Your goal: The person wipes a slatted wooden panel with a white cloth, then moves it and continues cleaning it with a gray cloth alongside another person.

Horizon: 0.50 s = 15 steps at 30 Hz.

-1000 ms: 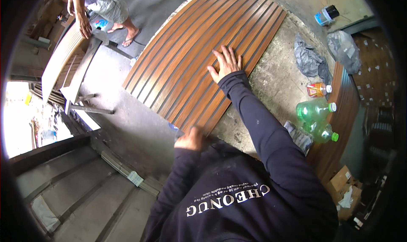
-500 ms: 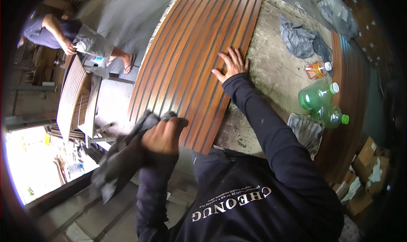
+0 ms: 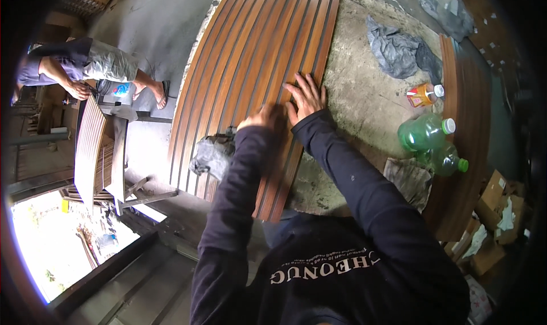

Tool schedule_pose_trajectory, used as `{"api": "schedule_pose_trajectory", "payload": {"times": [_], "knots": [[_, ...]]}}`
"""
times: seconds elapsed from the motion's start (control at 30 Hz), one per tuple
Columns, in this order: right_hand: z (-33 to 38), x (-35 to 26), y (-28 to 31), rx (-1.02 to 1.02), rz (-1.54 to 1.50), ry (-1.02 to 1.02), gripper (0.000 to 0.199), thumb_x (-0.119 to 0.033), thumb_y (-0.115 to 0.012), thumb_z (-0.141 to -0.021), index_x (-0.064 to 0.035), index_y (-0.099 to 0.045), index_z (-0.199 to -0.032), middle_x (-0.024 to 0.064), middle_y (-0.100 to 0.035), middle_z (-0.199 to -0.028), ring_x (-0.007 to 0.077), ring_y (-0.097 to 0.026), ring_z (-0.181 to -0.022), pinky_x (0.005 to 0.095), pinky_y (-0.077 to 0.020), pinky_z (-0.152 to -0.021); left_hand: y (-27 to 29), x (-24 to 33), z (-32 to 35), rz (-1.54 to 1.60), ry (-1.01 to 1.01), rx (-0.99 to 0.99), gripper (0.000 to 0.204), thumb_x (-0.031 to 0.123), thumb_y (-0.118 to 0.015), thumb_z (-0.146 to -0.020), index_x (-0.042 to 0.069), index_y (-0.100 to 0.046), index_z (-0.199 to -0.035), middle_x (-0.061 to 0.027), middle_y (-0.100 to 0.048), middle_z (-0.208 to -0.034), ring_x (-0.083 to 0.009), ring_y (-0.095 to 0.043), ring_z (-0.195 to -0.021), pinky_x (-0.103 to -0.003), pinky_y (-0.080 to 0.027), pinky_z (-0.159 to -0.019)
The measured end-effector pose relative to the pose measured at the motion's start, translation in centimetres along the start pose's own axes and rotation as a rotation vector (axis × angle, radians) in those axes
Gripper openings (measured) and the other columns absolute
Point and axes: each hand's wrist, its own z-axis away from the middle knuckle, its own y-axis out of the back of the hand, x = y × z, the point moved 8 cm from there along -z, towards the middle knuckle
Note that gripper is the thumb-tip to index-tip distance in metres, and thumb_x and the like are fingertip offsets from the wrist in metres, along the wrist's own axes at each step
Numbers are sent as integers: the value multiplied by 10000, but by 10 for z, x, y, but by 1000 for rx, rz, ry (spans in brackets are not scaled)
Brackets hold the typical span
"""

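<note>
A long brown slatted wood panel [image 3: 250,57] with dark grooves lies lengthwise before me. Near its right edge my right hand [image 3: 307,100] rests flat, fingers slightly spread. My left hand [image 3: 263,119], smeared by motion, is over the panel just left of the right hand, its fingers apparently curled. From under its wrist a dark grey rag [image 3: 213,156] trails onto the panel's near left part; the gripped part is hidden by the hand and sleeve.
On the rough worktop [image 3: 356,103] to the right are a grey cloth [image 3: 396,48], an orange-labelled bottle [image 3: 423,95], green plastic bottles [image 3: 424,132] and a stained cloth [image 3: 407,180]. Stacked brown panels [image 3: 464,137] stand beyond. At left, another person [image 3: 62,66] holds a slatted panel [image 3: 91,142].
My left hand has swept from the panel's near left edge rightward and away from me, the rag coming down onto the slats. My right hand stays on the panel. The view has shifted slightly.
</note>
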Motion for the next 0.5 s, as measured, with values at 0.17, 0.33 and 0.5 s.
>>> {"api": "schedule_pose_trajectory", "payload": {"times": [0.17, 0.33, 0.5], "knots": [[3, 30, 20, 9, -16, -81, 383, -148, -585, -745, -174, -555, -1125, 82, -381, -1356, 302, -264, -1309, 593, -198, -1030, 0, 14, 105, -10, -334, 34, 56, 167, -556, -769, 126, -560, -806, -32, -528, -605, -196, -530, -430, -301, -446, -416], [-1, 17, 21, -39, -24, -64, 376, -127, -556, -749, -166, -544, -1122, 82, -388, -1333, 305, -263, -1304, 589, -207, -1023, -15, 11, 54, 92, -192, -116, 61, 161, -532, -761, 113, -495, -762, -80, -565, -694, -292, -574, -555, -388, -468, -496], [-4, 17, 28, 12, -93, -95, 526, -39, -511, -738, -119, -417, -1249, 95, -392, -1340, 325, -289, -1293, 535, -220, -1035, -40, 22, -67, 8, 86, -120, 231, 328, -516, -822, 185, -587, -989, -104, -635, -927, -301, -617, -784, -432, -486, -608]]}}
